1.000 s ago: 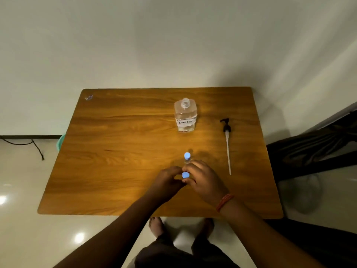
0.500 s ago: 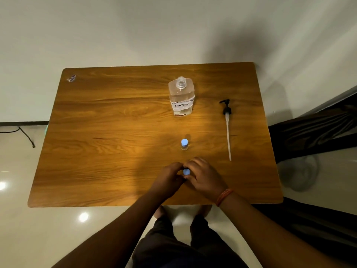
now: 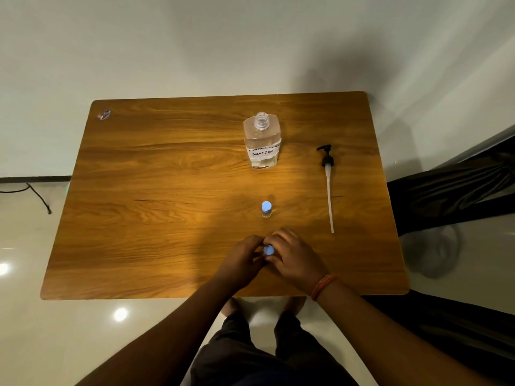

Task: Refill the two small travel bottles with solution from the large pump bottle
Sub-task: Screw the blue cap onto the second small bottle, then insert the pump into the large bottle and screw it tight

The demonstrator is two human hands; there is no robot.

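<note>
A large clear bottle (image 3: 262,140) with a white handwritten label stands uncapped at the back middle of the wooden table (image 3: 167,190). Its black pump head with a long white tube (image 3: 328,185) lies flat to the right. One small travel bottle with a blue cap (image 3: 266,209) stands alone in the middle. A second small bottle with a blue cap (image 3: 269,250) is near the front edge, held between my left hand (image 3: 243,260) and my right hand (image 3: 295,257). Both hands' fingers close around it, hiding its body.
A small wrapper-like scrap (image 3: 104,114) lies at the table's back left corner. Dark fabric (image 3: 451,190) hangs to the right of the table. A black cable (image 3: 36,196) runs along the floor on the left. A wall stands right behind the table.
The view has shifted, so the table sits differently in the frame. Both hands have stayed closed around the near small bottle, with only slight finger movement.
</note>
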